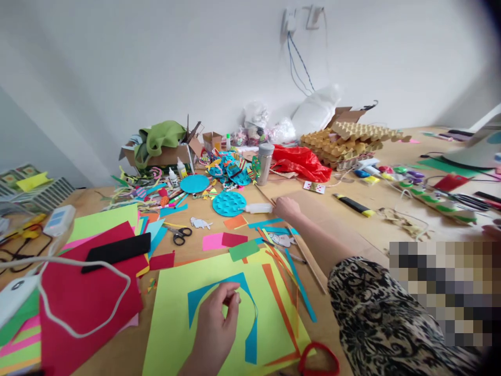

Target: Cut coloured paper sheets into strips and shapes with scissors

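Observation:
My left hand (219, 324) is curled, thumb tip against the fingers, with nothing visible in it. It is over a yellow-green sheet (168, 308) and a blue paper cutout (250, 344) with a curved inner edge. Farther forward, my right hand (286, 209) is closed at the end of a white glue bottle (258, 208) lying on its side; its fingertips are hidden. Left of the bottle is a blue disc with scalloped shapes (229, 203). Blue and orange paper strips (279, 300) lie along the sheet's right side. Red-handled scissors (319, 359) show at the bottom edge.
Black scissors (180, 235), a plain blue disc (194, 184) and a grey tumbler (265, 164) stand or lie beyond. At left, a black phone-like slab (117, 250) rests on red paper (94, 308), crossed by a white cable (127, 292). A yellow-black cutter (353, 204) and egg cartons (344, 143) are at right.

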### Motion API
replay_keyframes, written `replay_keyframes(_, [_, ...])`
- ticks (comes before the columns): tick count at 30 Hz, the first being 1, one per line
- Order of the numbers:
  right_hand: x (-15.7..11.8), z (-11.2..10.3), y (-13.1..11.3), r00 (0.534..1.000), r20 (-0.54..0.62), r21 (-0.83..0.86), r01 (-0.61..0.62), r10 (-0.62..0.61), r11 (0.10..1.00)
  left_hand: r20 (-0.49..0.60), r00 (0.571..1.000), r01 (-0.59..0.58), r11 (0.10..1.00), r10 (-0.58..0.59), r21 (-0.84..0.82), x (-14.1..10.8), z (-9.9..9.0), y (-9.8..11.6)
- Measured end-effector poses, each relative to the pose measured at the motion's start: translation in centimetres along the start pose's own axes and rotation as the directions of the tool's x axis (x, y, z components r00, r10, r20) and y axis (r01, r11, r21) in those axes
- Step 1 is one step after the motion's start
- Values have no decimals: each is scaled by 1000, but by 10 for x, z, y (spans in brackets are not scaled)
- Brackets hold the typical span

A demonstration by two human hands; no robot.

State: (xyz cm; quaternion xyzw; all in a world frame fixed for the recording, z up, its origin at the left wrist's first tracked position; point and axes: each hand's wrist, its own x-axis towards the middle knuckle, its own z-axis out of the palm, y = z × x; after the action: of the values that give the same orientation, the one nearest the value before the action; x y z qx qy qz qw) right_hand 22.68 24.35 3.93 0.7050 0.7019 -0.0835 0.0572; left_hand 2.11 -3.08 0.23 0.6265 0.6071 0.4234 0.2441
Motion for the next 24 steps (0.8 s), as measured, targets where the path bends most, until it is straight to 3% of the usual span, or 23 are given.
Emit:
replay_keyframes(4, [-29,2,26,1000,-13,12,-5,5,1000,11,1000,1,1000,-1,11,-1,-1,-1])
replay_keyframes(10, [-114,26,67,999,-44,76,26,-22,997,28,1000,10,1000,-9,-8,-3,0,0])
replay_keyframes(13, [-143,39,76,999,-46,108,28,-23,994,48,998,28,999,-27,-18,-4,0,0])
replay_keyframes(24, [-176,44,80,999,24,118,30,-33,993,77,996,40,998,-37,-38,-2,-1,5])
